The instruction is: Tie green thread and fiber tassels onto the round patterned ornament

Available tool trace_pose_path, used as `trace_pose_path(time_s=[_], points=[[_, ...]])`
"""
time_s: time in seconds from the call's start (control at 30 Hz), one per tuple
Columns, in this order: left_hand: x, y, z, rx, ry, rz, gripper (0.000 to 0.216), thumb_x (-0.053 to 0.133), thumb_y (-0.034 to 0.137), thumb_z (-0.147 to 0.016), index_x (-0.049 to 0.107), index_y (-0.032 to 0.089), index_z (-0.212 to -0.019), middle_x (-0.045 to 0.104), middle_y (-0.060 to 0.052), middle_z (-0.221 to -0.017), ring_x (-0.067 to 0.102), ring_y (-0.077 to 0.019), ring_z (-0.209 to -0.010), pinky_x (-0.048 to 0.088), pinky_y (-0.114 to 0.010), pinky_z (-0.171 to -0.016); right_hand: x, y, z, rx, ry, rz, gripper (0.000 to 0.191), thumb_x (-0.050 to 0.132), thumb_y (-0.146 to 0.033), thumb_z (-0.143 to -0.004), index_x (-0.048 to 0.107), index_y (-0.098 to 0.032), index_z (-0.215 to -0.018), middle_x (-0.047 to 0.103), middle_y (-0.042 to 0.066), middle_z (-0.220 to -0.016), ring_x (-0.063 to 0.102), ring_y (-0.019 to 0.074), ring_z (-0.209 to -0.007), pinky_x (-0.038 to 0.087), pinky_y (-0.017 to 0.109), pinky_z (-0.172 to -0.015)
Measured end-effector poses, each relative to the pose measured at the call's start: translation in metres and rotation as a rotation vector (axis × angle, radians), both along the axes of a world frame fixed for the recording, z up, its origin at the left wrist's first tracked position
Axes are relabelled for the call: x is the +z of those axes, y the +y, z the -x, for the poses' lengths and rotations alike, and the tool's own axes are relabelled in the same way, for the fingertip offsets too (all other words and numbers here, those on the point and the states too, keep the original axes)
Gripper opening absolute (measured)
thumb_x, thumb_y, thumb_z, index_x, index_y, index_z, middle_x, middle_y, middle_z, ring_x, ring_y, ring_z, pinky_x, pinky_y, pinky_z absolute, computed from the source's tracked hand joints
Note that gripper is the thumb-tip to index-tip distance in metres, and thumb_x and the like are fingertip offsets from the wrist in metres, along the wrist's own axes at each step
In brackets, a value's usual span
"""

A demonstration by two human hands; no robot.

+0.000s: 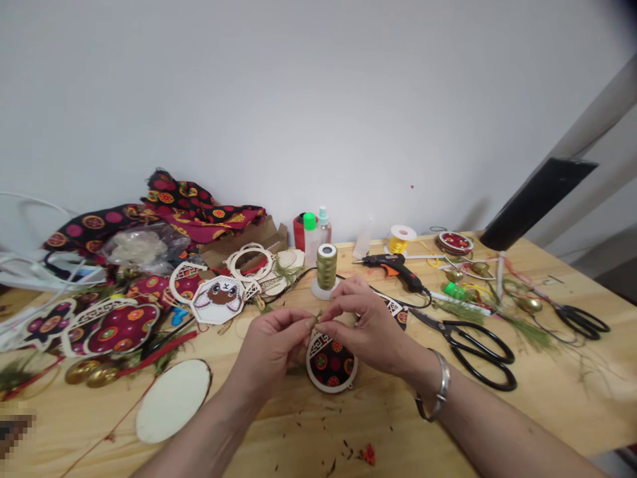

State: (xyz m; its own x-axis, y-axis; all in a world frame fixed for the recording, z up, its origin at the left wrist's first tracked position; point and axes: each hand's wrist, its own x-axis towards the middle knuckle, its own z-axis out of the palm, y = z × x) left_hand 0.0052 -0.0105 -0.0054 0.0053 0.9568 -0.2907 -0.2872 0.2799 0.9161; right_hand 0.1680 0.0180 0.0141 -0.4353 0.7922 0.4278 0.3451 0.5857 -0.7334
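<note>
My left hand and my right hand meet at the middle of the wooden table, fingertips pinched together on a thin olive-gold thread. Just below the fingers lies a round ornament with dark red patterned fabric and a white fretwork rim. A spool of olive-gold thread stands upright right behind my hands. My right wrist wears a silver bangle.
Black scissors lie right of my hands, a second pair farther right. A black and orange glue gun, a yellow wire spool and glue bottles stand behind. Fabric-covered ornaments, wooden rings and patterned fabric crowd the left. A blank oval piece lies front left.
</note>
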Motion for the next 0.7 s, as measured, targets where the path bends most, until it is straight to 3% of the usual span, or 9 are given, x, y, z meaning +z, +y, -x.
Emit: trace_pose_path(time_s=[0.2,0.5,0.7], points=[[0.0027,-0.0012,-0.0008,-0.032,0.170,-0.095,0.012,0.073,0.025,-0.063,0.070,0.014,-0.065,0.054,0.006,-0.046,0.037,-0.0027,-0.041,0.026,-0.014,-0.040,0.0038,0.0002,-0.0054,-0.025,-0.094,0.051,0.011,0.067,-0.018,-0.073,0.064,-0.017,-0.062,0.056,0.000,-0.066,0.045,0.0150,-0.078,0.036,0.030,-0.072],[0.0028,-0.0005,0.0003,-0.073,0.264,-0.114,0.012,0.072,0.027,-0.064,0.070,0.015,-0.066,0.057,0.004,-0.050,0.042,-0.0051,-0.046,0.031,-0.016,-0.044,0.0089,-0.0029,-0.0104,-0.008,-0.259,-0.160,0.016,0.057,-0.018,-0.082,0.066,-0.017,-0.070,0.055,0.003,-0.072,0.041,0.0167,-0.079,0.036,0.030,-0.071],[-0.0005,0.0012,0.0012,-0.084,0.277,-0.144,0.013,0.070,0.027,-0.067,0.070,0.015,-0.068,0.051,0.006,-0.048,0.037,-0.0051,-0.046,0.027,-0.017,-0.044,0.0100,-0.0044,-0.0082,-0.002,-0.232,-0.152,0.020,0.053,-0.022,-0.086,0.063,-0.016,-0.069,0.055,0.003,-0.072,0.040,0.0163,-0.079,0.036,0.030,-0.073]])
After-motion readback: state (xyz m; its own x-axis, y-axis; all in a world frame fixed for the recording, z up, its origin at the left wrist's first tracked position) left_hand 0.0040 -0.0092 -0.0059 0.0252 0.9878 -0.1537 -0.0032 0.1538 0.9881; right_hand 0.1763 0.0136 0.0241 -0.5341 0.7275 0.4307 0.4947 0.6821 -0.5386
